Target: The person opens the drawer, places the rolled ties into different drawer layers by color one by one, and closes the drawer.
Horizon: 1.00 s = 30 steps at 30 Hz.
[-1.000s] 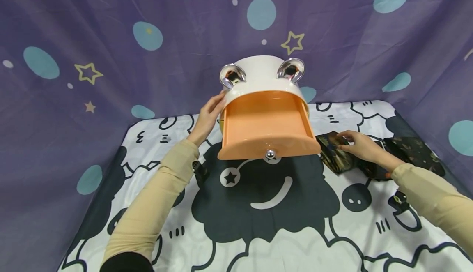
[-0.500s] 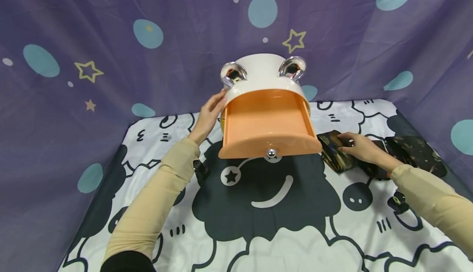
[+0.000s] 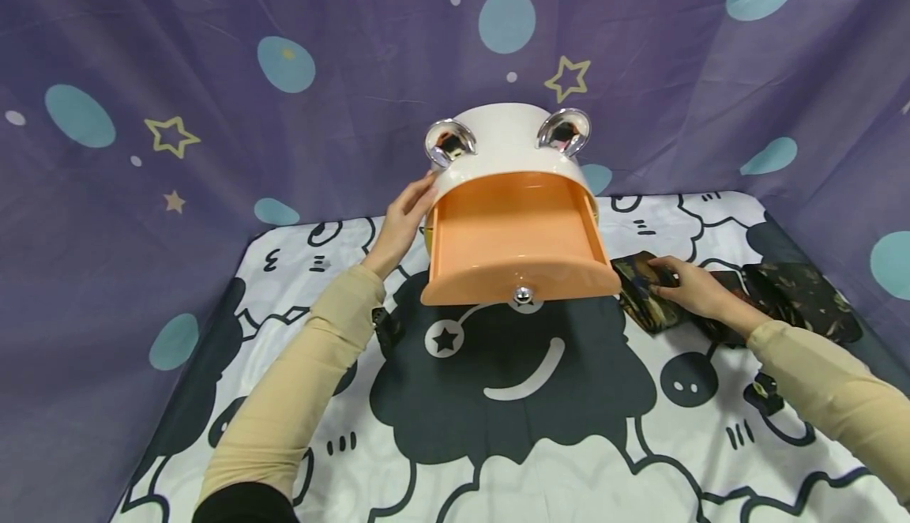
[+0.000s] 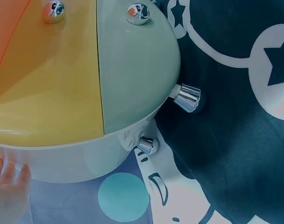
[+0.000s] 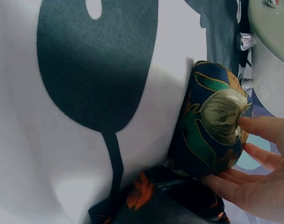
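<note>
A rounded white cabinet (image 3: pixel 501 136) stands at the back centre with its top orange drawer (image 3: pixel 519 227) pulled out. Nothing lies in the visible part of that drawer. My left hand (image 3: pixel 401 227) rests on the cabinet's left side, fingers fairly straight; the left wrist view shows its fingertips against the white shell. To the right of the drawer, my right hand (image 3: pixel 697 290) holds a dark brocade bundle (image 5: pixel 198 126) with green and gold patterning, thumb on one side and fingers on the other. The bundle sits on the cloth; its exact kind is unclear.
More dark patterned fabric pieces (image 3: pixel 817 298) lie right of my right hand. Below the orange drawer, the cabinet has yellow (image 4: pixel 62 93) and green (image 4: pixel 137 70) fronts with chrome knobs. A purple curtain (image 3: pixel 355 136) hangs behind the cartoon-print cloth (image 3: pixel 569 475).
The right hand and forearm have shifted slightly while the fingers settle on the brocade bundle. The left hand stays on the cabinet, and the drawer remains pulled out.
</note>
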Motion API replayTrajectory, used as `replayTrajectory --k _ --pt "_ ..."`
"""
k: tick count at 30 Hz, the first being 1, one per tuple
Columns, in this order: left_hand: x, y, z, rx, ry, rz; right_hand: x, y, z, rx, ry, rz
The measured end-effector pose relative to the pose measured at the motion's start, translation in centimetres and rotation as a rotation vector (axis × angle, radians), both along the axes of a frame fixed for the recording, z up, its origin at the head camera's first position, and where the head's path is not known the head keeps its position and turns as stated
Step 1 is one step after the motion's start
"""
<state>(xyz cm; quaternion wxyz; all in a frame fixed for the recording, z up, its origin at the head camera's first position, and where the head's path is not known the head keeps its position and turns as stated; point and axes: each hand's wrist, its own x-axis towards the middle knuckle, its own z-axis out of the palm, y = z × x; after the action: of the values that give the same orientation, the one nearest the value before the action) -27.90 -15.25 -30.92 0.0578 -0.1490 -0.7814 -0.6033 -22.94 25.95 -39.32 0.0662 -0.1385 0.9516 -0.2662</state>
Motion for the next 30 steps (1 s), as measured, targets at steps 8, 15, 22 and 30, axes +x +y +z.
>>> replayTrajectory --k 8,15,22,30 --pt "-0.2 0.0 -0.2 0.031 0.008 -0.006 0.0 -0.1 -0.6 -0.038 0.004 0.017" --pt "0.0 -0.2 -0.3 0.020 -0.007 -0.005 -0.1 -0.3 -0.8 -0.041 -0.034 0.019" --pt "1.3 0.3 1.2 0.017 -0.023 -0.015 -0.3 -0.3 -1.4 -0.050 -0.040 0.016" --pt "1.9 0.8 1.9 0.015 -0.016 -0.012 -0.3 -0.5 -1.8 -0.052 0.009 0.018"
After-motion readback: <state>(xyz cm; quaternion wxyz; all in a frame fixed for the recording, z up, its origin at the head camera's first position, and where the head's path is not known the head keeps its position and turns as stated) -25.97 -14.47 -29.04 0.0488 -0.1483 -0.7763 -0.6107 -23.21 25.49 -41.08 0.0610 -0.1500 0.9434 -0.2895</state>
